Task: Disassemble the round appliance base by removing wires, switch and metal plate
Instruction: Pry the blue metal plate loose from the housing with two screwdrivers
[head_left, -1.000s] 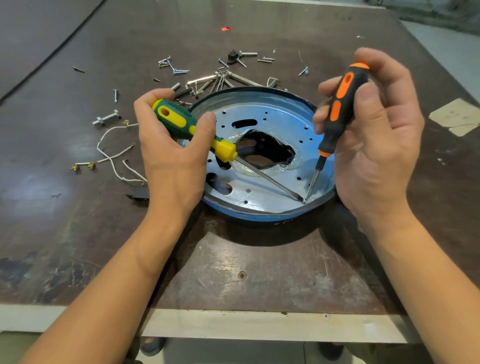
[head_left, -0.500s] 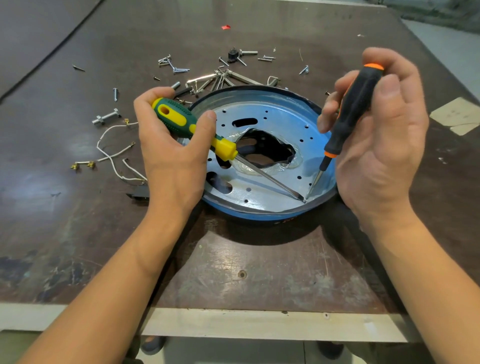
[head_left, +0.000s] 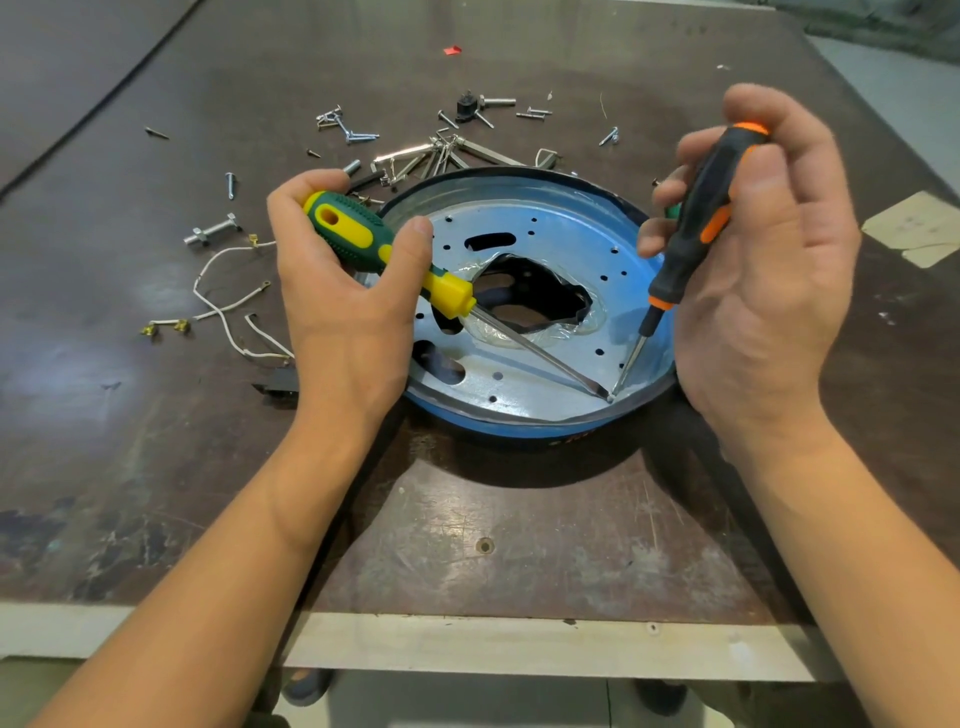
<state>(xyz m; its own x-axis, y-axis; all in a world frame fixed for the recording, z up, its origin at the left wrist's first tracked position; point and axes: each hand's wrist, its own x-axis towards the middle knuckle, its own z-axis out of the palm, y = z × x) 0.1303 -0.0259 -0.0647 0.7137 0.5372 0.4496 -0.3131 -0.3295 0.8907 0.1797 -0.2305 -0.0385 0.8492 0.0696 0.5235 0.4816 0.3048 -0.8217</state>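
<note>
The round blue appliance base (head_left: 524, 423) lies on the table with its perforated metal plate (head_left: 550, 234) facing up, a ragged dark hole at its middle. My left hand (head_left: 337, 301) grips a green and yellow screwdriver (head_left: 358, 239) whose long shaft slants down to the plate's near right edge. My right hand (head_left: 753, 291) holds a black and orange screwdriver (head_left: 696, 223) nearly upright by its handle. Both tips meet at one spot near the rim. White wires (head_left: 228, 296) and a black switch (head_left: 280, 384) lie loose on the table to the left.
Screws, bolts and metal clips (head_left: 431, 150) are scattered behind the base. A small bolt with a crosspiece (head_left: 210, 231) lies far left. A taped patch (head_left: 919, 228) sits at the right edge. The table's front edge (head_left: 467, 644) runs close to me.
My right hand has turned the black and orange screwdriver about its axis; its orange stripe has rotated. The left hand, its screwdriver and the base have stayed put.
</note>
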